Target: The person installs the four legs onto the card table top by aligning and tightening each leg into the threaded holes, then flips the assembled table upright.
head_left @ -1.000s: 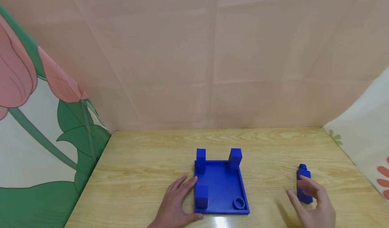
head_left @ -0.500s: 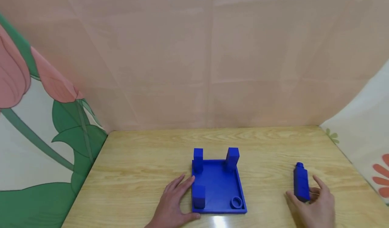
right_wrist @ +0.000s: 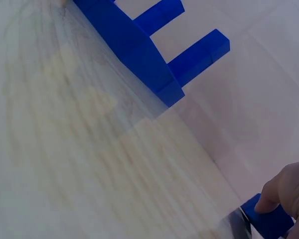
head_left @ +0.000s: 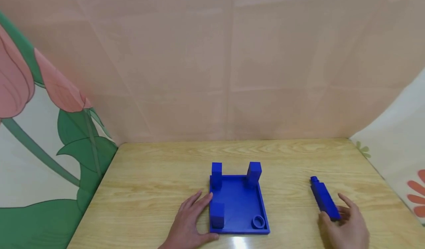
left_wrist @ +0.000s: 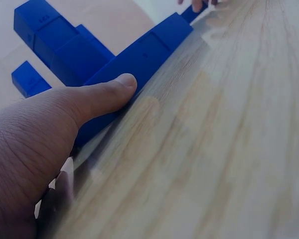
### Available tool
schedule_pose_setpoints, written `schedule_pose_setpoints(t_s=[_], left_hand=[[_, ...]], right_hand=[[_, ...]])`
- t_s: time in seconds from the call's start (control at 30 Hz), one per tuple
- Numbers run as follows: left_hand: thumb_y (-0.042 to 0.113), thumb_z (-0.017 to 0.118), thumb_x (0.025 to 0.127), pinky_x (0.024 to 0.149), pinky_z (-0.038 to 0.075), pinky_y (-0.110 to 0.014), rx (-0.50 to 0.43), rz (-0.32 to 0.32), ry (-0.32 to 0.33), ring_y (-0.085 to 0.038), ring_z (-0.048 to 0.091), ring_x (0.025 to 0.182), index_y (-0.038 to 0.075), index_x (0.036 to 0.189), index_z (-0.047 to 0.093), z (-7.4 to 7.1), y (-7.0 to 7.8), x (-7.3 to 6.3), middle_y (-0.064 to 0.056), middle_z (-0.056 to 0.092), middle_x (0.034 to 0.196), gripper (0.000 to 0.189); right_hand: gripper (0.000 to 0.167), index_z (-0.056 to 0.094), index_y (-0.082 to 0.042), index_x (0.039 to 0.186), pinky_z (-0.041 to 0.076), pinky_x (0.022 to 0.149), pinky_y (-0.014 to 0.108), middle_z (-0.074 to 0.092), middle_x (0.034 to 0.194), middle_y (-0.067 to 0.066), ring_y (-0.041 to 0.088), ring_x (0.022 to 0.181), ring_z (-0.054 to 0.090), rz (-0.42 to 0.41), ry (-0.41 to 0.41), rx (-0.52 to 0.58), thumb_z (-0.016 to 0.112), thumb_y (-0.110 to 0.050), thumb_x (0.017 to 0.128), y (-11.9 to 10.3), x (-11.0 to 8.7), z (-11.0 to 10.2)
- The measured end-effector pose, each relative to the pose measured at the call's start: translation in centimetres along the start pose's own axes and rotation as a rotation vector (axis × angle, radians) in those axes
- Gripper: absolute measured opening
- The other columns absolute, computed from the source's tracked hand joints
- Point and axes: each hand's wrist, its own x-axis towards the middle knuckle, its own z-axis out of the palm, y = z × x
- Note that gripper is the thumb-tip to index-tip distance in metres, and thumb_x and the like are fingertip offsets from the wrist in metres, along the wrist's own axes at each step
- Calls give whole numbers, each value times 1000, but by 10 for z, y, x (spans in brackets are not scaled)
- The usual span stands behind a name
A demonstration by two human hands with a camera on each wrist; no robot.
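A blue upturned toy tabletop (head_left: 237,203), shaped like a shallow tray, lies on the wooden surface. Blue posts rise at three of its corners, and a round socket (head_left: 258,221) sits at the near right one. My left hand (head_left: 187,223) holds the near left corner: fingers along the left wall, thumb (left_wrist: 117,89) against the front wall. Well to the right, my right hand (head_left: 346,225) pinches the lower end of a loose blue table leg (head_left: 324,198). This leg tilts to the left, its narrow threaded end pointing away. Only its lower end (right_wrist: 270,219) shows in the right wrist view.
The wood-grain table (head_left: 159,182) spreads around the tabletop. A pinkish cloth (head_left: 179,64) hangs along the back edge. Flower-printed fabric (head_left: 89,142) borders the left side, and pale printed fabric (head_left: 395,142) the right.
My right hand, first hovering over the leg with fingers spread, has taken hold of its lower end. The leg's threaded end has swung left. The left hand stays at its corner.
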Motion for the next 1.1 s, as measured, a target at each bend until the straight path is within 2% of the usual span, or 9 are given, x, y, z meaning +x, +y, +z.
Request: schedule_pose_setpoints(t_s=[0.17, 0.3, 0.43, 0.5, 0.63, 0.73, 0.83, 1.0, 1.1], left_hand=[[69, 97, 70, 115, 49, -70, -5, -5, 1, -35, 48, 155, 33, 170, 47, 0, -1, -1, 4, 56, 167, 118], [69, 97, 70, 115, 48, -71, -8, -9, -6, -36, 48, 155, 34, 170, 47, 0, -1, -1, 3, 56, 167, 118], [69, 97, 70, 115, 49, -70, -8, -15, -8, -36, 48, 155, 34, 170, 47, -1, -1, -1, 3, 56, 167, 117], [69, 97, 70, 115, 49, -70, -8, -16, -9, -36, 48, 155, 34, 170, 47, 0, -1, -2, 4, 57, 167, 117], [70, 97, 71, 115, 49, -70, -12, -21, -12, -36, 48, 155, 34, 170, 47, 0, -2, -2, 5, 56, 167, 117], [72, 95, 72, 115, 48, -71, -13, -28, -20, -36, 48, 156, 35, 171, 46, 0, -2, -2, 6, 56, 167, 116], [74, 94, 73, 116, 48, -71, -9, -29, -23, -36, 47, 156, 35, 171, 45, -1, -1, -1, 7, 55, 168, 116], [73, 95, 72, 116, 50, -68, 0, -14, -13, -34, 47, 156, 34, 170, 46, -1, 0, 0, 7, 56, 167, 117], [72, 95, 72, 116, 50, -67, 7, -5, -9, -33, 47, 156, 34, 170, 47, 0, 0, 0, 8, 56, 167, 116]], right_hand=[[78, 66, -8, 151, 43, 64, -1, 58, 91, -40, -18, 64, 53, -22, 179, 215, 88, 9, 78, -3, -7, 7], [74, 69, 2, 146, 48, 73, -1, 66, 96, -36, -14, 79, 62, -125, 290, 372, 84, 21, 75, -6, -8, 11], [68, 67, 15, 139, 54, 83, 5, 73, 99, -23, -5, 91, 69, -198, 332, 528, 78, 32, 74, -13, -8, 10], [64, 64, 22, 134, 57, 86, 8, 78, 100, -11, 1, 92, 72, -240, 318, 720, 73, 37, 73, -19, -10, 10], [54, 63, 29, 126, 61, 87, 13, 81, 105, 5, 10, 96, 75, -164, 262, 970, 68, 42, 73, -36, -17, 7], [50, 65, 26, 124, 62, 88, 13, 80, 107, 7, 10, 99, 75, -81, 221, 957, 69, 41, 77, -46, -25, 4], [48, 62, 31, 123, 63, 87, 16, 81, 110, 12, 13, 102, 77, -191, 151, 1081, 61, 45, 77, -50, -31, 7], [48, 50, 40, 123, 65, 87, 21, 78, 120, 23, 22, 108, 77, -498, -4, 1274, 51, 48, 76, -57, -44, 16], [47, 49, 39, 126, 66, 87, 22, 75, 121, 24, 22, 109, 76, -561, -70, 1294, 51, 46, 80, -63, -53, 19]])
